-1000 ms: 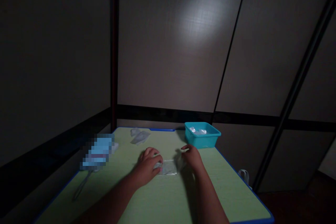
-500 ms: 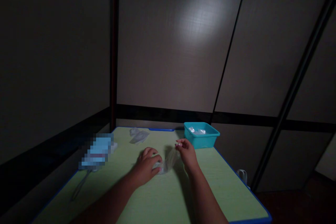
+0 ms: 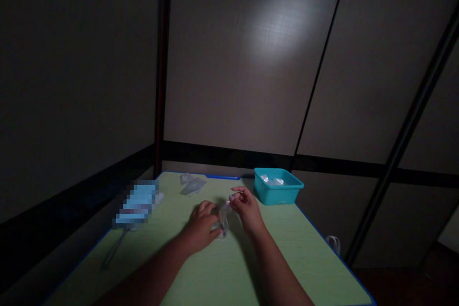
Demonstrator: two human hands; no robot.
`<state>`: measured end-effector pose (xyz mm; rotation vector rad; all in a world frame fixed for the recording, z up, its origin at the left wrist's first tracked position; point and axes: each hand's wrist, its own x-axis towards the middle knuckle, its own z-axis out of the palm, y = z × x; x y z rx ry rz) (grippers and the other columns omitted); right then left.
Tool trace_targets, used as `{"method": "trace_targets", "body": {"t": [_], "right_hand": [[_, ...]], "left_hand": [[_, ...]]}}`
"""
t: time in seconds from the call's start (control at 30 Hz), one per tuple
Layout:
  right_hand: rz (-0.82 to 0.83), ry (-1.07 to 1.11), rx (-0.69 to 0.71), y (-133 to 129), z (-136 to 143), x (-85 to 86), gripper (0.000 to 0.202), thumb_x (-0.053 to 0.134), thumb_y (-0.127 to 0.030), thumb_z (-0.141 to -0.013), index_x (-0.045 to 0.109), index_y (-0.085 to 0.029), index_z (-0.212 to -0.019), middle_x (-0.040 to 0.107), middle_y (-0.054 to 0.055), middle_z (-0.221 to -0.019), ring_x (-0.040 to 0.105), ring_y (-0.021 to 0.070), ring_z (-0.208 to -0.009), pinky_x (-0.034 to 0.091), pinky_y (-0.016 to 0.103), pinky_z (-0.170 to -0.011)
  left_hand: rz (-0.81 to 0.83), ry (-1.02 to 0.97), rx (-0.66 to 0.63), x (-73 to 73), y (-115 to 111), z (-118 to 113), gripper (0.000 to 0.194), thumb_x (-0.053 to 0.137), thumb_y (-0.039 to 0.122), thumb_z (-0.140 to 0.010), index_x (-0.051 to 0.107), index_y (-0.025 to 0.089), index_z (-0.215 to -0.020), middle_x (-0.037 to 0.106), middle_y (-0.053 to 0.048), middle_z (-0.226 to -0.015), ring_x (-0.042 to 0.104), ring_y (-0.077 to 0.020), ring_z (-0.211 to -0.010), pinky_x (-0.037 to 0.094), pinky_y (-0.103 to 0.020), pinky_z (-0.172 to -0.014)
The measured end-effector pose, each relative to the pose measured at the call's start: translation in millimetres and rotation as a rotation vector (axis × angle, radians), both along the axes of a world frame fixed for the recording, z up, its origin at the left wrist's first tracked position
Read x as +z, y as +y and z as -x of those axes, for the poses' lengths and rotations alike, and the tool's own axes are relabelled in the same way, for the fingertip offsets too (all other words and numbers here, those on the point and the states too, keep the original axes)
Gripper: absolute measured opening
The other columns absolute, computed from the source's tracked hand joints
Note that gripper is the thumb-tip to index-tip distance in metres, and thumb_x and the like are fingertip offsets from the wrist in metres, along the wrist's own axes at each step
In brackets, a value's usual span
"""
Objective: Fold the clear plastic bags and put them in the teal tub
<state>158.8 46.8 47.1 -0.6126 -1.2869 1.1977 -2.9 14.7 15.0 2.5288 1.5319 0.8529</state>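
A thin clear plastic bag (image 3: 224, 222) stands between my hands at the middle of the green table (image 3: 201, 272). My right hand (image 3: 246, 208) pinches its upper end between thumb and fingertips, a little above the tabletop. Low on the table, my left hand (image 3: 203, 227) curls over the bag's lower left end, with thumb and fingers closed around it. What the bag holds, if anything, I cannot make out.
At the back right stands a turquoise plastic basket (image 3: 278, 196) with clear packets (image 3: 276, 181) inside. Another crumpled clear bag (image 3: 193, 185) lies at the back left. A blurred-out blue object (image 3: 138, 203) with a cord (image 3: 114, 248) rests on the left edge. Dark panels rise behind.
My right hand has moved left toward my left hand, and the bag between them has slackened and bunched together. My left hand stays almost in place. The view has shifted slightly.
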Motion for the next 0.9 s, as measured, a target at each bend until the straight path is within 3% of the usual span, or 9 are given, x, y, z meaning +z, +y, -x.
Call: {"method": "trace_targets", "body": {"t": [0.37, 0.57, 0.73, 0.8, 0.9], "right_hand": [[0.076, 0.034, 0.072, 0, 5, -1.2, 0.033, 0.07, -0.026, -0.062, 0.055, -0.019, -0.09, 0.054, -0.003, -0.067, 0.052, 0.0104, -0.058, 0.043, 0.024, -0.057], [0.099, 0.018, 0.036, -3, 3, 3.7, 0.035, 0.071, -0.029, -0.061, 0.054, -0.02, -0.09, 0.054, -0.004, -0.065, 0.052, 0.011, -0.056, 0.042, 0.022, -0.051], [0.079, -0.001, 0.02, -3, 4, 2.9, 0.032, 0.07, -0.029, -0.063, 0.055, -0.019, -0.089, 0.053, -0.004, -0.064, 0.05, 0.01, -0.055, 0.041, 0.021, -0.05], [0.073, -0.02, 0.025, -3, 5, 2.2, 0.03, 0.07, -0.03, -0.063, 0.055, -0.019, -0.087, 0.052, -0.004, -0.063, 0.05, 0.0098, -0.055, 0.041, 0.021, -0.05], [0.058, -0.048, 0.056, -4, 10, 0.3, 0.028, 0.069, -0.03, -0.063, 0.056, -0.018, -0.086, 0.052, -0.004, -0.062, 0.05, 0.01, -0.055, 0.041, 0.022, -0.052]], "left_hand": [[-0.032, 0.033, 0.003, -0.6, 0, -1, 0.023, 0.065, 0.033, -0.069, 0.063, 0.027, -0.091, 0.05, -0.003, -0.11, 0.035, -0.0248, -0.11, 0.027, -0.036, -0.094], [-0.019, -0.017, -0.006, 9.0, -3, 3, 0.029, 0.064, 0.027, -0.068, 0.061, 0.028, -0.097, 0.051, -0.004, -0.11, 0.037, -0.0251, -0.11, 0.029, -0.037, -0.094], [-0.059, -0.377, -0.005, 12.7, 6, 7, 0.026, 0.043, 0.021, -0.08, 0.057, 0.021, -0.101, 0.057, -0.006, -0.102, 0.05, -0.0201, -0.097, 0.039, -0.033, -0.086], [0.038, -0.617, 0.048, 10.8, 11, 6, 0.026, 0.037, 0.031, -0.084, 0.055, 0.02, -0.098, 0.06, -0.005, -0.092, 0.056, -0.0165, -0.075, 0.045, -0.028, -0.068], [0.281, -0.918, 0.115, 8.1, 19, 5, 0.043, 0.032, 0.054, -0.082, 0.053, 0.018, -0.092, 0.06, -0.002, -0.076, 0.048, -0.01, -0.043, 0.039, -0.022, -0.04]]}}
